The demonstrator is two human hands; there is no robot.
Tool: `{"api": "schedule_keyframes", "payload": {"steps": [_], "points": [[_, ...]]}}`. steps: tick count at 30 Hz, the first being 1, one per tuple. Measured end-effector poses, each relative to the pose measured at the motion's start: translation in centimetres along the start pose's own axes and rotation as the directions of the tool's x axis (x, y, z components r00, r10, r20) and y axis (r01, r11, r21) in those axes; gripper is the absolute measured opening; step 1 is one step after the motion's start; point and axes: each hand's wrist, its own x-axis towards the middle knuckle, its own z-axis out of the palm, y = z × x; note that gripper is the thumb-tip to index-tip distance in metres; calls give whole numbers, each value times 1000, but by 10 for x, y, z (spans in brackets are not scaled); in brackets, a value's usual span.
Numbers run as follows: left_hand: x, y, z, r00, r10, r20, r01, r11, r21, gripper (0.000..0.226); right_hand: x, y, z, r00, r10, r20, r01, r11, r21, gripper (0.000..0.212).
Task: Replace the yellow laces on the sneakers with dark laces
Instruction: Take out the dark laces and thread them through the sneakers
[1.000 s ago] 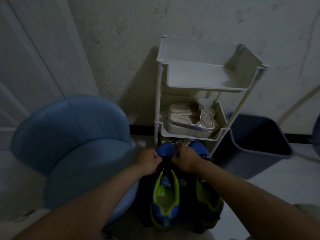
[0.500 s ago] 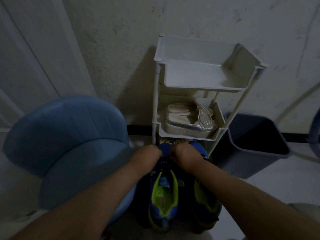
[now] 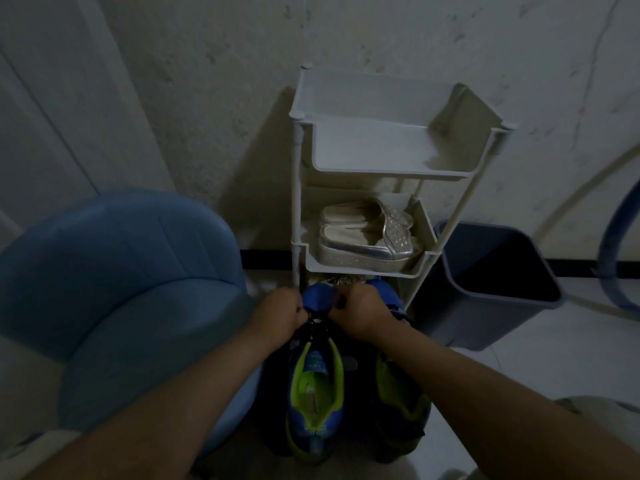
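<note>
The rack [image 3: 391, 147] is matt plastic, the sandals [image 3: 356, 251] glossy silver, and the sneakers [image 3: 315, 427] seem cloth, though dimly lit.

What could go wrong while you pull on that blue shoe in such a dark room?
The light is dim, so the dark lace that the left hand and right hand seem to pinch is hard to see, and a hole could get skipped. The sneaker sits at the foot of the white rack, so a hard tug might bump knuckles on its post or shake the silver sandals.
</note>
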Motion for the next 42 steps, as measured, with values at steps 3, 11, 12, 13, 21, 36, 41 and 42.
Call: {"api": "schedule_keyframes", "payload": {"steps": [3, 11, 12, 13, 21, 36, 41, 42], "points": [[-4, -7, 8, 986, -169, -1, 164, 955, -247, 11, 3, 0, 3, 995, 96, -5, -96, 993, 63, 16], [-12, -15, 1, 1000, 19, -19, -24, 936, -351, 11, -4, -1, -8, 991, -118, 56, 122, 988, -89, 15], [-14, -16, 0, 997, 71, -13, -71, 944, -323, 13, -6, 0, -8, 983, -160, 90, 169, 980, -108, 17], [-14, -17, 0, 993, 120, -14, -119, 952, -283, 16, -8, 1, -8, 972, -199, 126, 215, 968, -130, 18], [-12, -12, -2, 977, 210, -28, -212, 973, -95, 14, -10, -2, -7, 959, -252, 128, 274, 943, -190, 21], [-20, -21, 7, 1000, -6, 5, 7, 916, -401, 18, -10, 5, -8, 991, -120, 66, 126, 988, -91, 16], [-23, -18, 7, 988, 140, -65, -151, 960, -236, 11, -14, 6, -10, 955, -256, 147, 277, 950, -145, 21], [-23, -18, 7, 985, 157, -71, -169, 964, -205, 12, -14, 7, -11, 953, -262, 152, 285, 946, -155, 20]]}}
